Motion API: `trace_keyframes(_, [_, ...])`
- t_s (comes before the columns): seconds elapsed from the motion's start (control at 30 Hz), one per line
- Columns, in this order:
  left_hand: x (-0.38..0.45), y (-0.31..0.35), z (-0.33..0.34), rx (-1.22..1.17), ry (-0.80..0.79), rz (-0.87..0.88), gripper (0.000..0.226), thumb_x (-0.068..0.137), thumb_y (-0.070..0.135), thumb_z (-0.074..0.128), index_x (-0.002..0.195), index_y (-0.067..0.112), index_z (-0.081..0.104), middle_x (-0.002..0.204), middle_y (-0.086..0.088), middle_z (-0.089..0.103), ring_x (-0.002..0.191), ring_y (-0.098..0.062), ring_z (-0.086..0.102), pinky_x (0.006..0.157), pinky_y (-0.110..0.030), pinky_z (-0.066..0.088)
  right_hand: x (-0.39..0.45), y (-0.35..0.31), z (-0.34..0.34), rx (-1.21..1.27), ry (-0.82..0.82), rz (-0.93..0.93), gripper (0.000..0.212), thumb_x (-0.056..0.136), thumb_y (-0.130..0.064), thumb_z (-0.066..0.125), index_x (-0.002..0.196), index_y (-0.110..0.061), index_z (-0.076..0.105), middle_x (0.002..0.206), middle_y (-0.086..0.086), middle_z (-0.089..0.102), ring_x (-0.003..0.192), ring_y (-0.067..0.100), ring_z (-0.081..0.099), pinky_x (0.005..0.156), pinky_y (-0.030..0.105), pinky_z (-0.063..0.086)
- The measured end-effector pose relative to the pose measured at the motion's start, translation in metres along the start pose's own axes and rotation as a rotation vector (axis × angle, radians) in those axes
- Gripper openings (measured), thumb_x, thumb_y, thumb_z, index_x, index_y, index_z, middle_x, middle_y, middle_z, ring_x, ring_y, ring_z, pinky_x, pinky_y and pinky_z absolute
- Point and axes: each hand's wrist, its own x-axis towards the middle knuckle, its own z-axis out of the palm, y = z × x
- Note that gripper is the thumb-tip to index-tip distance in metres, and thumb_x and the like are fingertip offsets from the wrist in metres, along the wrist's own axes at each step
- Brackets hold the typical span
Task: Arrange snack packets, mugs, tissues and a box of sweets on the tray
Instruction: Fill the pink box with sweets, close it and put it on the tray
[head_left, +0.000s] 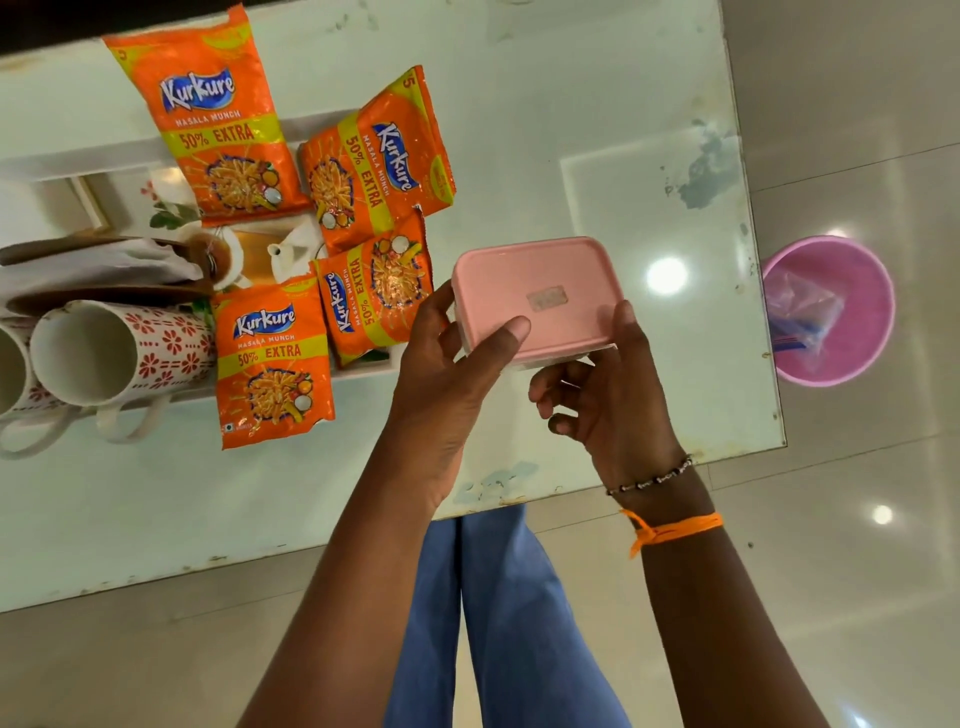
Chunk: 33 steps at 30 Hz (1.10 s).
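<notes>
Nearest us: blue trouser legs (498, 623) over the pale tiled floor (857, 571), below the table edge.
Our left hand (441, 384): thumb curled onto the pink lid, fingers wrapped under the box's left end, grasping it.
Our right hand (608, 395): thumb pressed on the lid's right edge, fingers curled beneath, grasping the same box; a bead bracelet (652, 478) and an orange thread (672, 530) sit on that wrist.
Box of sweets (535, 296): pink lid up, held between both our hands above the white table (571, 78), just right of the tray.
Tray (363, 371): white, lying on the table's left part.
Snack packets: four orange ones on the tray, the near one (272, 361) overhanging its front rim, two (376, 296) (376, 161) at the right side, one (218, 114) hanging over the far rim.
Mugs (119, 353): white with red flowers, lying on their sides at the tray's left.
Tissues (98, 267): behind the mugs.
Far right: pink bin (862, 270) on the floor past the table's end, with a clear plastic bag (802, 312) inside.
</notes>
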Motion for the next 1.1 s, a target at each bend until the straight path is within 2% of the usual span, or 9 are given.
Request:
trace_keyframes(0.2, [0.003,0.003,0.009,0.098,-0.024,0.011,0.061,0.068,0.025,0.067,0.126,0.029,0.047,0.121,0.001,0.061,0.114,-0.014,0.058,0.097,-0.038,0.049,-0.004,-0.001,-0.007,-0.003,0.073,-0.058,0.041,0.092,-0.044,0.030,0.083,-0.020,0.062,0.052,0.001,0.065,0.050,0.014,0.050,0.042,0.019,0.040])
trace_keyframes(0.3, [0.005,0.007,0.006,0.035,-0.061,0.012,0.055,0.064,0.011,0.061,0.114,0.032,0.051,0.109,0.002,0.060,0.104,-0.014,0.058,0.080,-0.028,0.053,-0.007,-0.008,-0.018,0.075,0.005,-0.048,0.018,0.080,-0.031,0.049,0.086,-0.022,0.064,0.077,0.001,0.069,0.077,0.020,0.065,0.063,0.034,0.060])
trace_keyframes(0.37, [0.003,0.012,0.004,0.036,-0.089,0.003,0.052,0.058,0.008,0.053,0.104,0.035,0.054,0.100,0.002,0.057,0.093,-0.013,0.055,0.067,-0.026,0.047,-0.007,-0.013,-0.024,0.062,-0.039,-0.079,0.020,0.075,-0.021,0.051,0.090,-0.023,0.064,0.093,0.000,0.065,0.096,0.023,0.061,0.079,0.043,0.056])
trace_keyframes(0.43, [-0.001,0.015,0.005,0.032,-0.095,-0.015,0.047,0.058,0.016,0.051,0.101,0.035,0.056,0.101,0.002,0.056,0.089,-0.013,0.053,0.062,-0.025,0.043,-0.005,-0.018,-0.021,0.003,-0.067,-0.112,0.024,0.080,-0.031,0.052,0.099,-0.020,0.062,0.100,0.000,0.063,0.101,0.023,0.058,0.084,0.042,0.050])
trace_keyframes(0.5, [-0.006,0.017,0.009,0.007,-0.074,-0.035,0.042,0.061,0.039,0.062,0.103,0.036,0.058,0.113,-0.002,0.057,0.096,-0.016,0.057,0.068,-0.026,0.047,-0.004,-0.024,-0.008,-0.071,-0.017,-0.116,0.047,0.075,-0.051,0.047,0.104,-0.016,0.060,0.103,0.006,0.063,0.099,0.023,0.059,0.082,0.042,0.048])
trace_keyframes(0.6, [-0.012,0.018,0.011,0.041,0.030,-0.009,0.061,0.043,0.077,0.065,0.091,0.040,0.062,0.117,-0.006,0.059,0.111,-0.027,0.057,0.087,-0.046,0.047,-0.002,-0.024,0.013,-0.176,0.067,-0.180,0.074,0.064,-0.066,0.047,0.109,-0.008,0.058,0.113,0.025,0.060,0.101,0.029,0.058,0.083,0.045,0.046])
trace_keyframes(0.73, [-0.014,0.018,-0.004,0.004,0.126,0.047,0.033,0.058,0.067,0.056,0.079,0.043,0.063,0.102,-0.001,0.061,0.106,-0.030,0.059,0.089,-0.051,0.048,-0.003,-0.013,0.037,-0.160,0.127,-0.225,0.055,0.075,-0.056,0.043,0.104,-0.011,0.058,0.107,0.021,0.061,0.100,0.034,0.058,0.082,0.045,0.045])
trace_keyframes(0.97, [-0.026,0.026,-0.056,-0.028,0.096,0.078,0.071,0.043,0.085,0.056,0.096,0.039,0.062,0.123,-0.009,0.060,0.112,-0.029,0.058,0.094,-0.058,0.048,-0.012,0.006,0.095,-0.225,0.196,-0.306,0.054,0.078,-0.053,0.041,0.099,-0.006,0.058,0.100,0.024,0.060,0.091,0.032,0.057,0.078,0.043,0.042])
trace_keyframes(1.1, [-0.034,0.036,-0.113,-0.018,0.092,0.088,0.065,0.061,0.069,0.061,0.111,0.027,0.056,0.122,-0.008,0.060,0.112,-0.027,0.058,0.095,-0.054,0.046,-0.019,0.016,0.151,-0.239,0.164,-0.294,0.065,0.076,-0.058,0.040,0.112,-0.007,0.058,0.117,0.022,0.063,0.109,0.039,0.059,0.098,0.057,0.045])
